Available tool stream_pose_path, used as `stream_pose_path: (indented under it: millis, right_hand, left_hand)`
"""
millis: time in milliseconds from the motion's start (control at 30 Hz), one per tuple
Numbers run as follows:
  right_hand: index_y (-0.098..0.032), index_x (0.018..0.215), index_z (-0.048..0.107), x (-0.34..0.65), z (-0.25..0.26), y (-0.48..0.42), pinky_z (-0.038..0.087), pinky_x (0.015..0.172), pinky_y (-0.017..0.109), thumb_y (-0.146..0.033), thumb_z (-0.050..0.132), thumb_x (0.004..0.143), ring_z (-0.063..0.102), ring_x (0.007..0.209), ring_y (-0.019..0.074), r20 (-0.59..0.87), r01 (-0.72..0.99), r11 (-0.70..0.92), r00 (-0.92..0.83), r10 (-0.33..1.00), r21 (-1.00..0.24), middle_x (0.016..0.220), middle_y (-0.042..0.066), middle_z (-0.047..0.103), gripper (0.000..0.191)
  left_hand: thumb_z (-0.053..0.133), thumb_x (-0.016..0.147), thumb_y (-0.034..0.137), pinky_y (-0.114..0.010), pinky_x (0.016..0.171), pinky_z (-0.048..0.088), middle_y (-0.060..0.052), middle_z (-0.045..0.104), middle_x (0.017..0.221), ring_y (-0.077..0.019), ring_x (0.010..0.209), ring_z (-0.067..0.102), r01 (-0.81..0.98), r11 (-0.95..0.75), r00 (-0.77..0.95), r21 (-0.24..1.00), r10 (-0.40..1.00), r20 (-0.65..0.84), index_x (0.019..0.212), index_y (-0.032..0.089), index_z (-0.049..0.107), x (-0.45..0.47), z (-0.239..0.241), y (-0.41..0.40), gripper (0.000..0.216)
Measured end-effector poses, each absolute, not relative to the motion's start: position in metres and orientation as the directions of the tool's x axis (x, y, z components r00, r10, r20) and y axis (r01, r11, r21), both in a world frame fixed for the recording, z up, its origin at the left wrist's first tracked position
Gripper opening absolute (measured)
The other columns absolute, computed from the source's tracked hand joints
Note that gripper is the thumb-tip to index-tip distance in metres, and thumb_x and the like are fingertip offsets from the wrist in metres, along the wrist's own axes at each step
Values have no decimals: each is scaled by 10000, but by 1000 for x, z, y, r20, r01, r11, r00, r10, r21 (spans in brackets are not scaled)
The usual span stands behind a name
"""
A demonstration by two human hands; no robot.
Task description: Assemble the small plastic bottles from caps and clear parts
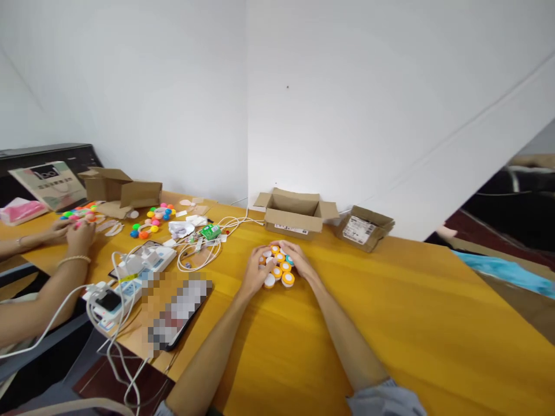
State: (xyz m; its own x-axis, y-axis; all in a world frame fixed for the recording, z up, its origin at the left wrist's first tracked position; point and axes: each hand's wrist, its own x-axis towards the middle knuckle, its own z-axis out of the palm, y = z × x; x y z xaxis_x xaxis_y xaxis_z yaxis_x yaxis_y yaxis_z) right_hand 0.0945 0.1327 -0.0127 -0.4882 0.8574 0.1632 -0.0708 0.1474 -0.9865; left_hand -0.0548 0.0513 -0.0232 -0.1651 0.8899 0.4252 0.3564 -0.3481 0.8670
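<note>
A tight cluster of small round orange tubs with white tops [276, 270] rests on the table in front of me. One teal tub [289, 261] sits at its right side. My left hand [255, 273] curls around the cluster's left and back, its thumb lying over the tops. From the right, my right hand [300, 261] cups the far edge, fingers bent around the tubs beside the teal one. Both hands touch the tubs, and the fingertips at the back are partly hidden.
Behind the cluster stand an open cardboard box [295, 222] and a smaller box [366, 228]. To the left lie a phone [182, 315], a power strip [134, 283] with white cables, and colourful beads [145, 231]. A co-worker's hands [78, 234] handle beads at far left.
</note>
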Motion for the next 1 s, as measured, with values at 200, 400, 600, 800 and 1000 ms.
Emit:
stream_pose_path:
  millis: [200,400,600,800,1000]
  right_hand:
    - [-216,919,770,103,-15,114,506,943,416,-789,600,717,670,991,283,202,-11,212,-356,912,-977,987,78,762,630]
    - [-250,1227,678,114,-21,86,429,1089,398,-727,444,866,575,1239,260,277,125,296,-154,949,-947,1288,80,673,642]
    - [-281,1452,490,119,-32,60,292,1204,394,-617,509,900,294,1498,240,357,382,442,-274,893,-812,1589,73,374,647]
    - [-337,1399,554,111,-50,55,363,1170,472,-492,520,936,416,1433,274,491,446,592,-332,806,-671,1513,56,495,489]
    - [-310,1338,621,106,-49,58,361,1178,457,-530,511,937,436,1415,282,579,525,608,-244,778,-596,1503,70,495,470]
  left_hand:
    - [657,832,378,-408,1045,479,-93,651,1218,-258,1159,607,408,-337,-198,848,875,443,1064,231,735,-56,-29,55,286]
    - [534,915,376,-485,1145,375,-112,632,1269,-303,1287,523,627,-355,-245,693,755,609,1066,248,733,-58,-13,56,280]
    - [446,958,359,-539,1177,275,-109,579,1411,-329,1450,344,780,-371,-132,504,690,712,1214,265,684,-44,3,34,362]
    - [413,985,327,-542,1191,232,-99,462,1545,-308,1491,278,796,-551,255,250,679,688,1365,267,586,14,-3,-22,422]
    - [403,1000,313,-517,1174,281,-82,512,1502,-283,1474,299,577,-761,542,297,629,558,1257,253,651,76,-20,-103,362]
